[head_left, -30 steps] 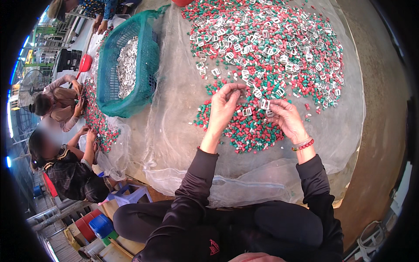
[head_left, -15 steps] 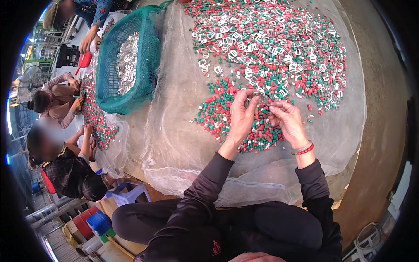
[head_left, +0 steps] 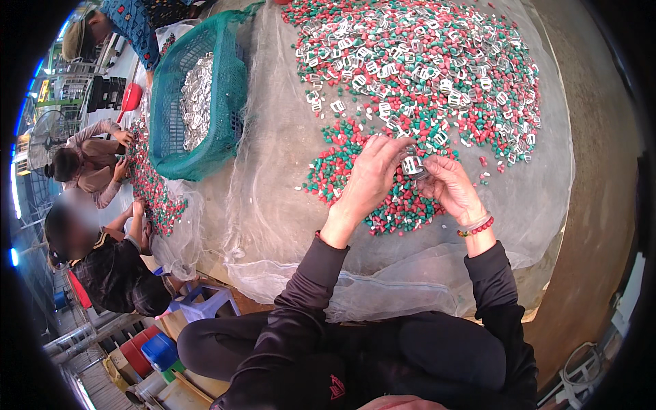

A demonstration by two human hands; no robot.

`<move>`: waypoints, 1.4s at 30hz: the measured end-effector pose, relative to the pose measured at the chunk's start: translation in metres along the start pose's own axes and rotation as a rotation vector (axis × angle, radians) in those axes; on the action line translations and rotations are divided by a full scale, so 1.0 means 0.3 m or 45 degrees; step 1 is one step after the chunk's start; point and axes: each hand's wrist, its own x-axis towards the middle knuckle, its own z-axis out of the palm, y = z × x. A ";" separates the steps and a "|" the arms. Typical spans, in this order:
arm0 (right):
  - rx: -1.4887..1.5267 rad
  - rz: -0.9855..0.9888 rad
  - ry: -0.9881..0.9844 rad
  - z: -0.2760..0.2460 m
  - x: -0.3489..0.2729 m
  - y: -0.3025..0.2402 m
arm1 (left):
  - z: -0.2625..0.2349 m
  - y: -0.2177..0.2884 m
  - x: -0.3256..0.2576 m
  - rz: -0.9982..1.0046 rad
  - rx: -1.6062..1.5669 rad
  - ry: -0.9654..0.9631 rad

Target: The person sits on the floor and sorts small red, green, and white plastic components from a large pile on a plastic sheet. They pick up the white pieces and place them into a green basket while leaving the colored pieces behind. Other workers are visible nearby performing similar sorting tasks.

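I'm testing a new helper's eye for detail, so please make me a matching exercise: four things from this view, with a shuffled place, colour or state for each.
1. handled slide buckle
2. beaded bracelet
3. teal lattice basket
4. plastic stool

A. holding silvery pieces
B. pale purple
C. between left hand and right hand
D. on the right wrist

Pairs: 1-C; 2-D; 3-A; 4-B

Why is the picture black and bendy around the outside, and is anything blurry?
Head view, rim: black corners and bendy edges, as a fisheye lens makes; head view, far left: lights glare bluish-white; head view, left: the nearest co-worker's head is smudged; head view, middle: the pale buckle between left hand and right hand looks fairly clear.
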 end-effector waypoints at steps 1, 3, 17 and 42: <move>0.034 -0.002 -0.068 0.000 -0.006 -0.002 | -0.007 0.001 0.001 0.070 0.102 -0.032; 0.044 0.029 -0.027 0.008 -0.018 -0.008 | -0.020 0.002 0.003 0.153 0.224 -0.088; 0.053 -0.294 0.200 -0.022 -0.011 0.009 | -0.046 0.005 0.006 0.022 0.072 -0.337; -0.345 -0.084 0.214 -0.015 -0.050 0.078 | 0.065 -0.042 -0.074 -0.074 -0.022 -0.219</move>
